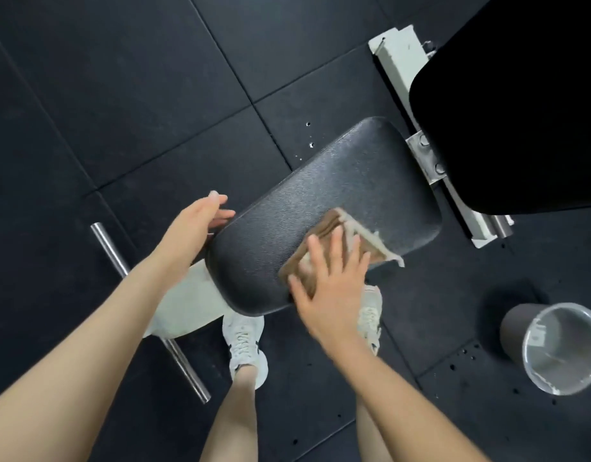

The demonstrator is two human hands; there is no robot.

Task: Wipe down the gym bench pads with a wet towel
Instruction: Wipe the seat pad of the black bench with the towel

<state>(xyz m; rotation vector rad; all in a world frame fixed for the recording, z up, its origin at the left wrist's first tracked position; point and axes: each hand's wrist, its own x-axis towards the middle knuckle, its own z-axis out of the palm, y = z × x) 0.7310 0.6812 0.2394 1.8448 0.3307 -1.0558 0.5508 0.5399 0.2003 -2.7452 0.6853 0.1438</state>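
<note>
Looks pebbled and faintly shiny on the black seat pad (320, 201), leather-like; soft cloth in the brown-and-cream towel (357, 233); white painted metal, scuffed, on the frame (397, 58); bright polished metal on the foot bar (110, 249); matt, grainy rubber on the floor tiles (137, 95).

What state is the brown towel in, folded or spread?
Folded: layered edges show on the brown cloth towel under the right hand on the black padded seat.

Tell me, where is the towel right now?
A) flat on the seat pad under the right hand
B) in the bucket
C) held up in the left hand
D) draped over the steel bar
A: the right hand presses the towel flat on the seat pad.
</note>
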